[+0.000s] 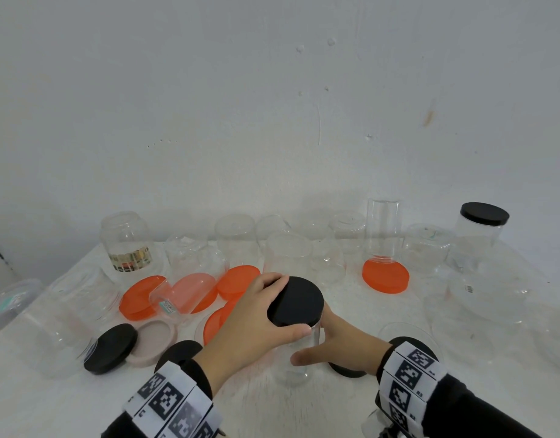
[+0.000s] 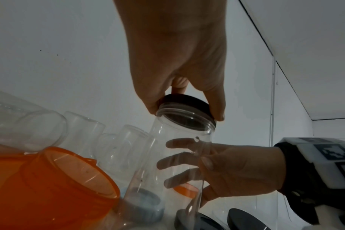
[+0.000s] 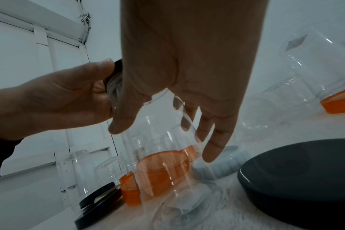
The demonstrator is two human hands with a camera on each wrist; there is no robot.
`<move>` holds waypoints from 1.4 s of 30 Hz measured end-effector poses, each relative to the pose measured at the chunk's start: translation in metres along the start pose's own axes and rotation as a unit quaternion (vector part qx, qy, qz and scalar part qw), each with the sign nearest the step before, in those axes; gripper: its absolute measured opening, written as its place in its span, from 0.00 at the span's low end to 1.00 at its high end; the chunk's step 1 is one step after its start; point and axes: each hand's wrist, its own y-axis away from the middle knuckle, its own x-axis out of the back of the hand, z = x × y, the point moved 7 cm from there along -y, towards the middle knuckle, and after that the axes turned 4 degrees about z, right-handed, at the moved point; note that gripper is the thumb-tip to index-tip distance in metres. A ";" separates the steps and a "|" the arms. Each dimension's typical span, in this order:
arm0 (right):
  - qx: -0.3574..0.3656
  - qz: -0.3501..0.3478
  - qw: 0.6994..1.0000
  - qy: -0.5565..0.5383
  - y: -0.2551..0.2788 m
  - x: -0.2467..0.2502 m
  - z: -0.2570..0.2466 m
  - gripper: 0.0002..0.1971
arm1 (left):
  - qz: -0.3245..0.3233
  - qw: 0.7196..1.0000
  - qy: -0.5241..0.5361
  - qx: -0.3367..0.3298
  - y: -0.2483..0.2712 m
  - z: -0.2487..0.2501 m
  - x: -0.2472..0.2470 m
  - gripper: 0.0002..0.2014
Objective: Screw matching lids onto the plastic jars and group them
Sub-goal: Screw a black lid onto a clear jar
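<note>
We grip the black lid [image 1: 296, 301] with our left hand [image 1: 250, 324], fingers curled around its rim, on the mouth of the clear plastic jar [image 2: 179, 149]. Our right hand [image 1: 342, 346] wraps around the jar's body, which stands on the white table [image 1: 335, 403] among loose orange lids [image 1: 237, 281].

— What's the person wearing?
— Black long sleeves [image 1: 481, 406] on both arms.
— And at the wrists?
— White segmented bands [image 1: 411, 371] printed with square black-and-white coded markers; tiny black letters sit beside some squares.
</note>
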 end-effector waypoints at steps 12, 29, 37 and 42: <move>-0.028 -0.015 0.996 0.080 0.020 0.035 -0.030 0.60 | -0.054 0.981 0.173 0.076 0.017 -0.041 -0.018 0.45; 0.009 -0.096 0.890 0.446 -0.007 0.012 -0.121 0.41 | -0.034 0.967 0.243 0.071 0.015 -0.046 -0.038 0.44; 0.017 -0.141 0.869 0.475 -0.013 0.007 -0.127 0.39 | -0.039 0.965 0.251 0.064 0.015 -0.046 -0.039 0.42; 0.031 -0.169 0.872 0.459 -0.015 0.008 -0.125 0.39 | -0.038 0.966 0.251 0.051 0.013 -0.043 -0.038 0.41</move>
